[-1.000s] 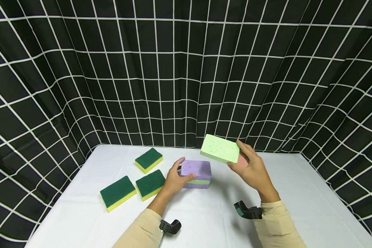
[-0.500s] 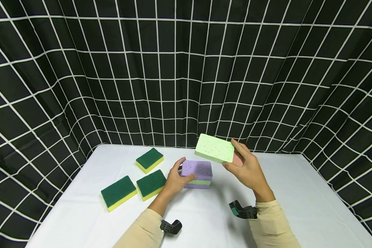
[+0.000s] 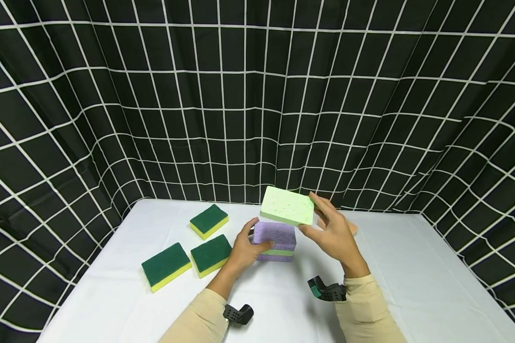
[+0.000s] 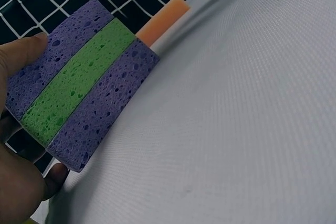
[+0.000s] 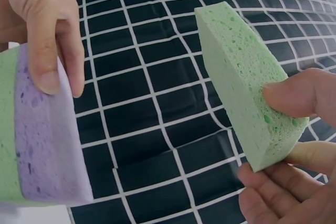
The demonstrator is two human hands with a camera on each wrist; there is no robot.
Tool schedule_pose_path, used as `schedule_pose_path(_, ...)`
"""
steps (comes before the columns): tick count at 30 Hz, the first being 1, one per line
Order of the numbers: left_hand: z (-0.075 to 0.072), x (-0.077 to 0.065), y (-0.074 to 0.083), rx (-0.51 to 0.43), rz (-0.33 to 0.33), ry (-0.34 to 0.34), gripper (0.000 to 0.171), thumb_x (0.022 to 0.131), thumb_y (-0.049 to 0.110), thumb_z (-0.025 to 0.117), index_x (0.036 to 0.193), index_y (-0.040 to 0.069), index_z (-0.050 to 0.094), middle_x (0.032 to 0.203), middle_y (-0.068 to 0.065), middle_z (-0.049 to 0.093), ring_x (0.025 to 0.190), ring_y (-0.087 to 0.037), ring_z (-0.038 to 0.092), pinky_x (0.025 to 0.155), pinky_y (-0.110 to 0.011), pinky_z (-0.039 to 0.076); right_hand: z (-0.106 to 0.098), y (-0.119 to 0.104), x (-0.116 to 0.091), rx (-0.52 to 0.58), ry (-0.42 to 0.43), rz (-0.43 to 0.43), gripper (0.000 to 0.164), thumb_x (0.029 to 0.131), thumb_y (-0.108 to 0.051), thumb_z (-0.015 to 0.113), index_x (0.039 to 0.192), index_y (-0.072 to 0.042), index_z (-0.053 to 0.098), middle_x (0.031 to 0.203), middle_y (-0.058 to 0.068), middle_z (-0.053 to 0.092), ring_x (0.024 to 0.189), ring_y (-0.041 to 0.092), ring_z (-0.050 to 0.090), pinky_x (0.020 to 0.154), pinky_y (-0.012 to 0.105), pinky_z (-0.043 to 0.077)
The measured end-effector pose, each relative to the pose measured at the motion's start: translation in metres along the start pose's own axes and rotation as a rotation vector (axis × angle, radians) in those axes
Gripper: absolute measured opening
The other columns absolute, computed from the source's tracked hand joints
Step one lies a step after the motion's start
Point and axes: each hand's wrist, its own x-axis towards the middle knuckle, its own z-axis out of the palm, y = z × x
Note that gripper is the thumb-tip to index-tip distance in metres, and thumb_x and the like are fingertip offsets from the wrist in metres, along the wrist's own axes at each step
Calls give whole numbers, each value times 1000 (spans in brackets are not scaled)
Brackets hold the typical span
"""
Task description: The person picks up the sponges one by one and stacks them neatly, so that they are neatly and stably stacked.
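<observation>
A stack of sponges, purple [image 3: 274, 232], green [image 4: 79, 82] and purple again, stands on the table with its layers flush. My left hand [image 3: 243, 247] grips it from the left, thumb on the near side and fingers at the far side. Another light green sponge [image 3: 287, 206] hangs tilted in the air just above and behind the stack. My right hand [image 3: 334, 233] pinches its right end between thumb and fingers, as the right wrist view shows. In that view a gap separates the held green sponge [image 5: 241, 82] from the purple top sponge [image 5: 47, 135].
Several yellow sponges with dark green scouring faces, one of them nearest the left edge [image 3: 166, 267], lie left of my left hand. An orange sponge [image 3: 352, 227] lies behind my right hand, partly hidden. A black gridded curtain [image 3: 257, 95] surrounds the white table [image 3: 433, 286].
My right hand has carried the light green sponge leftward, to above the back of the stack. The orange sponge now shows behind that hand. My left hand keeps its grip on the stack.
</observation>
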Motion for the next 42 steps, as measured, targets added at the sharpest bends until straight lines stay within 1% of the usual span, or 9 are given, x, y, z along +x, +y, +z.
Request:
schedule_pose_path(3, -1, -4, 11, -3, -2, -12, 83, 80, 11, 79, 148, 1, 32, 135, -26, 46, 120, -41, 47, 94, -51, 43, 3, 2, 0, -9, -5, -13, 73, 77, 18, 68, 140, 17, 31, 135, 28, 42, 128, 40, 40, 104, 44, 32)
schedule_pose_path(7, -2, -9, 21, -9, 13, -22, 80, 81, 9, 78, 146, -2, 33, 134, -28, 46, 119, -44, 47, 93, -52, 44, 6, 6, 1, -15, -6, -35, 73, 77, 18, 69, 139, 18, 32, 135, 30, 42, 129, 39, 40, 104, 43, 33)
schedule_pose_path(11, -1, -5, 11, -1, 24, -15, 79, 81, 14, 79, 146, 4, 36, 134, -23, 48, 119, -41, 48, 92, -50, 45, 7, 10, 1, -22, -7, -44, 73, 75, 18, 70, 139, 19, 33, 134, 29, 43, 128, 38, 41, 103, 40, 34)
schedule_pose_path(16, 0, -1, -4, -8, 21, -21, 80, 79, 21, 81, 146, 13, 39, 134, -16, 49, 119, -36, 49, 92, -47, 45, 9, 14, 0, -26, -17, -45, 73, 75, 18, 70, 139, 19, 33, 133, 30, 44, 126, 38, 44, 103, 44, 34)
schedule_pose_path(21, 0, 0, -5, -35, 16, -34, 80, 78, 21, 82, 146, 17, 39, 132, -13, 50, 118, -34, 50, 92, -46, 45, 11, 15, 0, -21, -30, -22, 73, 76, 17, 69, 139, 19, 32, 134, 30, 44, 126, 38, 43, 104, 44, 33)
schedule_pose_path(27, -1, -1, -3, -29, 6, -32, 84, 78, 24, 82, 148, 14, 36, 133, -13, 49, 120, -34, 49, 94, -46, 44, 13, 21, 1, -7, -55, 26, 72, 77, 17, 68, 139, 18, 32, 135, 30, 42, 128, 41, 41, 105, 49, 31)
schedule_pose_path(34, -2, 2, -3, -24, 12, -25, 84, 79, 24, 82, 148, 11, 35, 130, -12, 50, 117, -32, 49, 92, -44, 45, 15, 66, 1, 25, -62, 55, 77, 77, 14, 71, 144, 11, 32, 141, 25, 39, 130, 38, 40, 107, 46, 29)
schedule_pose_path(40, -2, 1, -3, -30, 20, -32, 83, 81, 19, 80, 149, 9, 34, 133, -16, 47, 117, -34, 48, 91, -45, 45, 16, 81, 0, 52, -83, 58, 76, 78, 11, 72, 144, 7, 36, 144, 20, 40, 128, 36, 43, 107, 47, 30)
schedule_pose_path(42, -3, -1, 3, -30, 21, -41, 82, 82, 15, 79, 149, 6, 32, 134, -20, 46, 117, -36, 48, 92, -47, 45, 16, 83, 0, 58, -88, 55, 76, 78, 11, 72, 144, 6, 36, 145, 20, 39, 128, 36, 43, 106, 48, 30)
